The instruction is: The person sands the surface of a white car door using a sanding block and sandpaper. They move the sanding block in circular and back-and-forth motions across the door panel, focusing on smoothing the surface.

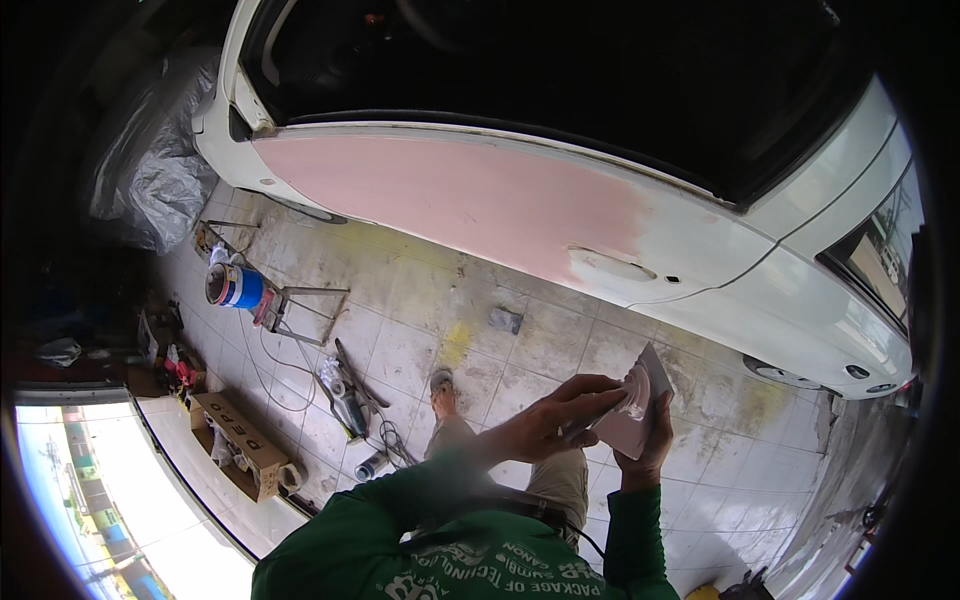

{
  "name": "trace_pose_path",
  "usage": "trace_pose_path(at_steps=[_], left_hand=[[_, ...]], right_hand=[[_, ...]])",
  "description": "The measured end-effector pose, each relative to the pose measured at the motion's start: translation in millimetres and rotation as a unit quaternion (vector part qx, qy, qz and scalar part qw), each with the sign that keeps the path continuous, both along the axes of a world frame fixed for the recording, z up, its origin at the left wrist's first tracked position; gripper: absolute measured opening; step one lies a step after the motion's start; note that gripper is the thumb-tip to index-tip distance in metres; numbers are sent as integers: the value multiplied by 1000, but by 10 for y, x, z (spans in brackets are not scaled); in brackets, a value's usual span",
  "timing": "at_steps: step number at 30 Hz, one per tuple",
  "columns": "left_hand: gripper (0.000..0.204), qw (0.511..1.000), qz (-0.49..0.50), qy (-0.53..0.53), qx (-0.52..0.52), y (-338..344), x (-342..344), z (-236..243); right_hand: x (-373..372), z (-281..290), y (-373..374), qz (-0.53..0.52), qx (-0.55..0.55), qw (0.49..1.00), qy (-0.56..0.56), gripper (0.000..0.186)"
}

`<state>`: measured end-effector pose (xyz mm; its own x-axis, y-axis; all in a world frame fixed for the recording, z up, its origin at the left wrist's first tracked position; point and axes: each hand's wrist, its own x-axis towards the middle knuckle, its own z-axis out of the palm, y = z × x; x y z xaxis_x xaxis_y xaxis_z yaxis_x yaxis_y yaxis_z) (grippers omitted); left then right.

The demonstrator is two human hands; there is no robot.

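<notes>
Board [659,370] with pale putty [637,388] on top: held up in front of the body, above the tiled floor [560,345], apart from the car [720,245]. From my end I see the right hand [652,440] gripping its edge, fingers wrapped round. Left hand [552,418] closed on a flat spreader [597,412], just beside the putty; can't tell if the blade touches it. Car door carries a wide pink patch [450,195]. Also on my feed: blue can [240,287] on a stand [315,300], power tool [347,408] on the floor, cardboard box [238,445] lower left.
</notes>
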<state>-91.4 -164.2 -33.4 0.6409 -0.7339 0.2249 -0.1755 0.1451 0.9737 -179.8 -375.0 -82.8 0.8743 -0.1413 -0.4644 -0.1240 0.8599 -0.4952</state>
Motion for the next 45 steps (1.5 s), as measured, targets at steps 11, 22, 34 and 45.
trace_pose_path(at_steps=[11, 22, 34, 45], left_hand=[[74, 830, 153, 524, -114, 3133, 501, -2250], [103, 775, 361, 358, -377, 4560, 1312, -2851], [94, 797, 174, 403, -415, 3220, 1751, -4296], [75, 802, -93, 516, -286, 1829, 1059, -4846]], right_hand=[[680, -992, 1900, -47, 56, 997, -12, 68], [1428, -1637, 2171, -40, 45, 985, -161, 71], [1095, -3225, 2298, -78, -67, 980, -172, 73], [432, -4213, 2430, -92, -140, 986, -5, 73]])
